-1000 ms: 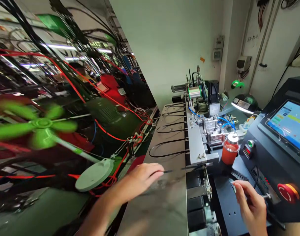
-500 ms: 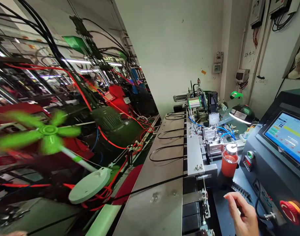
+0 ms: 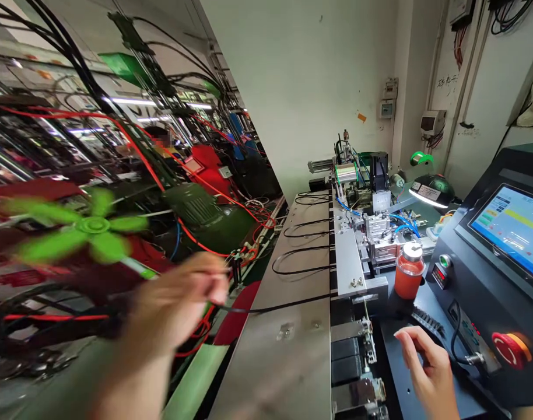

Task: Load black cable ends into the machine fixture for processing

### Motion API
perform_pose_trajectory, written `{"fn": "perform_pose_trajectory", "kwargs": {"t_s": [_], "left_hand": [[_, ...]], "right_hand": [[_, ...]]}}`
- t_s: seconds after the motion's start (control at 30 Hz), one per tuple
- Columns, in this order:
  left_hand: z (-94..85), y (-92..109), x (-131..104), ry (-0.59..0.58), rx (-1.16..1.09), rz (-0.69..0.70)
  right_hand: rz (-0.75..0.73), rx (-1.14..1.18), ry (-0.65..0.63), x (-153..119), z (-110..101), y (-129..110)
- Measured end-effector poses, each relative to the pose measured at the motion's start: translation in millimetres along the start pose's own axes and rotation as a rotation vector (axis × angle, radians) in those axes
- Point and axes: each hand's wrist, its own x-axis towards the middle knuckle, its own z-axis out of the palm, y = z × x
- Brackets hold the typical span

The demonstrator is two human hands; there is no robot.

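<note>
My left hand (image 3: 185, 297), smeared by motion, is raised over the left edge of the metal plate. Its fingers are pinched on a black cable (image 3: 288, 305), which runs across the plate into the machine's rail. Beside the rail, my right hand (image 3: 428, 364) hovers low over the dark machine bed, thumb and fingers curled together. Whatever lies inside those fingers, if anything, is hidden. Just beyond it lie a black brush (image 3: 428, 322) and a clear jar of orange-red content (image 3: 409, 277) with a metal top. Small clamp fixtures (image 3: 366, 338) line the rail to its left.
Several looped black cables lie along the metal plate (image 3: 270, 344). A control panel with a lit screen (image 3: 514, 233) and a red emergency button (image 3: 511, 350) stands at the right. A green fan (image 3: 94, 226) spins at the left. A lamp (image 3: 430, 191) lights the mechanism.
My left hand has come up from the bottom left corner toward the plate, bringing the cable's near part with it. My right hand stays almost in place. The view has shifted slightly.
</note>
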Motion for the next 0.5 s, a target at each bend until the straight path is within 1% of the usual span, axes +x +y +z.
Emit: {"fn": "perform_pose_trajectory", "kwargs": {"t_s": [0.03, 0.07, 0.1, 0.13, 0.17, 0.2, 0.23, 0.27, 0.33, 0.43, 0.5], "left_hand": [[28.2, 2.2, 2.0, -0.141, -0.035, 0.0], [57.2, 5.8, 1.9, -0.323, -0.061, -0.007], [85.0, 10.0, -0.3, -0.471, -0.038, -0.014], [110.0, 13.9, -4.3, -0.592, -0.04, -0.008], [131.0, 16.8, -9.6, -0.661, -0.033, -0.013], [147.4, 18.1, -15.8, -0.701, -0.023, -0.024], [159.4, 17.8, -22.2, -0.71, -0.019, -0.037], [167.4, 16.1, -28.6, -0.699, -0.017, -0.055], [175.2, 10.3, -39.6, -0.66, -0.031, -0.088], [178.1, 2.1, -50.5, -0.644, -0.063, -0.108], [179.4, -1.1, -54.2, -0.648, -0.054, -0.085]], "right_hand": [[0.001, 0.002, -0.005, -0.2, -0.2, -2.7], [-0.001, 0.003, -0.014, -0.2, -0.5, -5.2], [-0.004, 0.004, -0.024, -0.2, -1.0, -7.3], [-0.005, 0.003, -0.029, -0.2, -1.7, -9.1], [-0.003, 0.001, -0.031, -0.3, -2.5, -10.6], [0.005, -0.001, -0.033, -0.4, -3.2, -11.8], [0.018, 0.001, -0.039, -0.7, -3.6, -13.0], [0.037, 0.007, -0.051, -1.0, -3.6, -13.9], [0.08, 0.035, -0.089, -1.6, -1.5, -15.5], [0.123, 0.095, -0.132, -2.0, 6.1, -16.5], [0.133, 0.112, -0.132, -1.9, 11.1, -15.9]]}}
